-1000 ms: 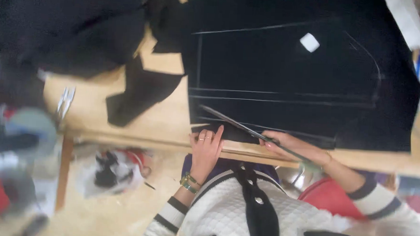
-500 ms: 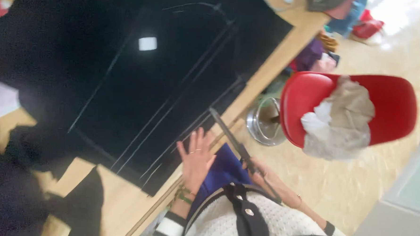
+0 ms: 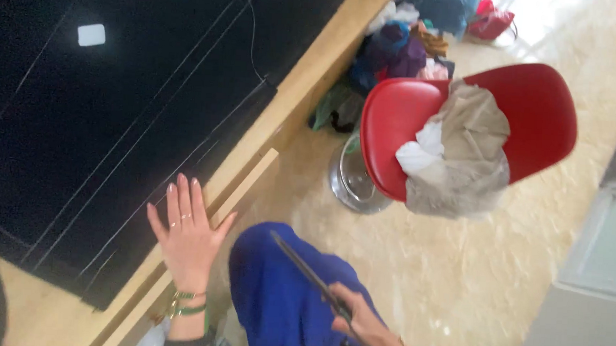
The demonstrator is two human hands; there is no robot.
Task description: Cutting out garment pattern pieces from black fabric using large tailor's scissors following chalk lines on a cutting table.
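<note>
My left hand (image 3: 186,235) lies flat with fingers spread at the near edge of a black cloth (image 3: 109,123) marked with white chalk lines, which is spread on a wooden table (image 3: 305,90). A small white piece of chalk (image 3: 92,35) rests on the cloth at the far left. My right hand (image 3: 357,322) is off the table, over my blue-clad lap (image 3: 282,296), gripping long dark scissors (image 3: 307,273) whose blades point up and left.
A red chair (image 3: 532,113) on a chrome base holds crumpled beige and white cloth (image 3: 454,158). A heap of coloured fabric (image 3: 403,46) lies on the pale floor beside the table. A grey cabinet edge (image 3: 594,275) stands at the right.
The view has swung right and closer. My right hand with the scissors has come off the cloth and down over my lap. My left hand stays flat at the cloth's edge.
</note>
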